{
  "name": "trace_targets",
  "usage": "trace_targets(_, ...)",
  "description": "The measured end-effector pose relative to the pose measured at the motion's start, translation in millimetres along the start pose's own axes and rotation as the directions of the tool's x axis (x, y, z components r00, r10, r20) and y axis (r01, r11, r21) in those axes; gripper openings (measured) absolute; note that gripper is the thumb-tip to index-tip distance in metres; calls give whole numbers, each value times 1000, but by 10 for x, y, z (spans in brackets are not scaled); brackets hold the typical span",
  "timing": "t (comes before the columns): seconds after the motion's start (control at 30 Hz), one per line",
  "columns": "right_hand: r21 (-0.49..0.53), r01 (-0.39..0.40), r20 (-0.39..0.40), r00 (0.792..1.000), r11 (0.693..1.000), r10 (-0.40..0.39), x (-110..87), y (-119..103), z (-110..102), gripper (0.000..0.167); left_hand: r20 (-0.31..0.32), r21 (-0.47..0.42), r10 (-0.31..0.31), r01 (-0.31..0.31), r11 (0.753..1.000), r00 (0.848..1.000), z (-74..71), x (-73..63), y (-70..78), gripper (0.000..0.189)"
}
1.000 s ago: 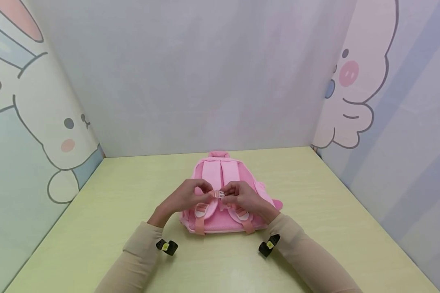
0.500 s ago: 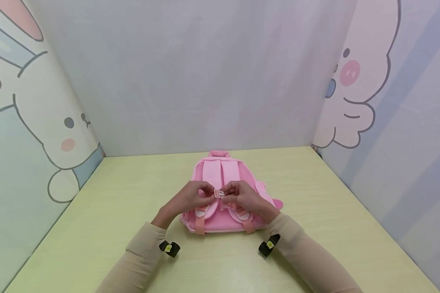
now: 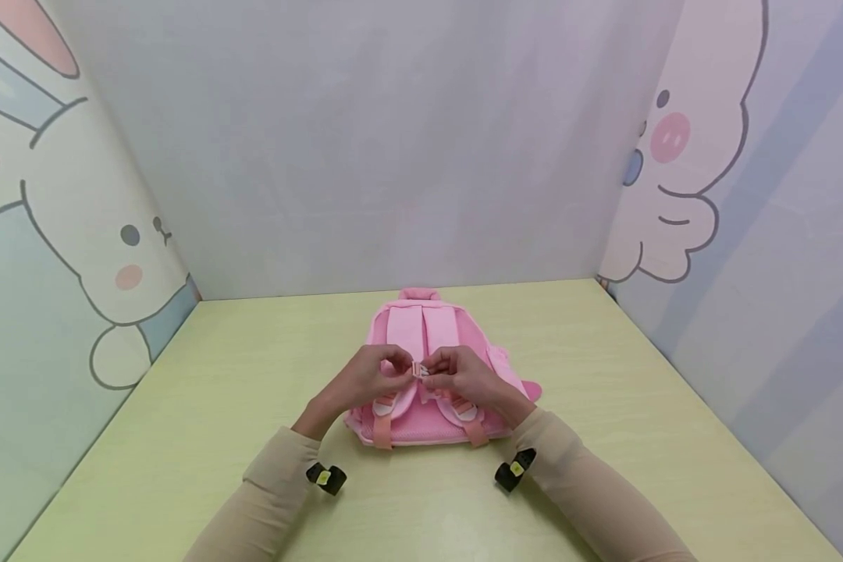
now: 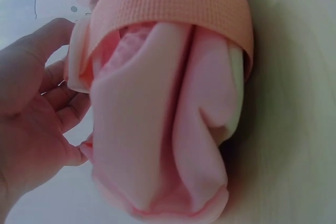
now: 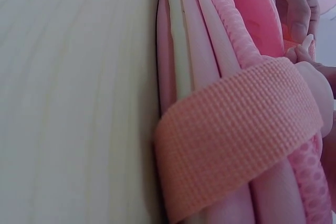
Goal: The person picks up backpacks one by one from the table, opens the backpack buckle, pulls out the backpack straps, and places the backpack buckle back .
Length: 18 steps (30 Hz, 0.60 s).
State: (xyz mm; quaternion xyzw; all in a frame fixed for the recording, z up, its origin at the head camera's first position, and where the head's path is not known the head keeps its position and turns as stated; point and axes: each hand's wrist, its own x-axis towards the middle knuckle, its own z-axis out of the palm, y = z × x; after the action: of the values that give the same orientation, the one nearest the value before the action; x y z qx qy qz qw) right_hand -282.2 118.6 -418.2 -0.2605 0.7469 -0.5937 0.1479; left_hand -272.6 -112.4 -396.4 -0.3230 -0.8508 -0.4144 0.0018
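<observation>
A pink backpack [image 3: 474,339] lies on the table with its shoulder straps [image 3: 405,332] facing up. Over its middle, both hands meet at a small white side-release buckle [image 3: 420,370]. My left hand [image 3: 361,382] pinches the buckle's left end between thumb and fingers. From the other side, my right hand [image 3: 474,382] pinches the right end. The two halves are in line and very close; fingertips partly cover them, so I cannot tell whether they are locked. Orange webbing [image 4: 173,3] crosses the bag's side in the left wrist view, and similar webbing [image 5: 236,135] appears in the right wrist view.
The pale yellow table [image 3: 253,343] reaches to a grey-white back wall [image 3: 393,156]. Side panels carry a cartoon rabbit [image 3: 91,218] and a pig-nosed figure [image 3: 702,117]. A carry handle [image 3: 419,294] tops the bag, and a pink flap [image 3: 531,391] sticks out at right.
My left hand has shifted slightly right toward the right hand, and less of the buckle's prongs shows between the halves. The right hand and the backpack stay nearly in place.
</observation>
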Motion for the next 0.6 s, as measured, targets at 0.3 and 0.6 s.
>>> trace_targets(0.3,6,13,9,1000,1000,-13,-5,-17,-2,18,9,-3,-56,56,998,998,8,-12,18,15)
trace_targets(0.6,7,24,11,1000,1000,-24,-12,-4,-17,18,29,43,-46,45,998,999,-60,-33,-19,16)
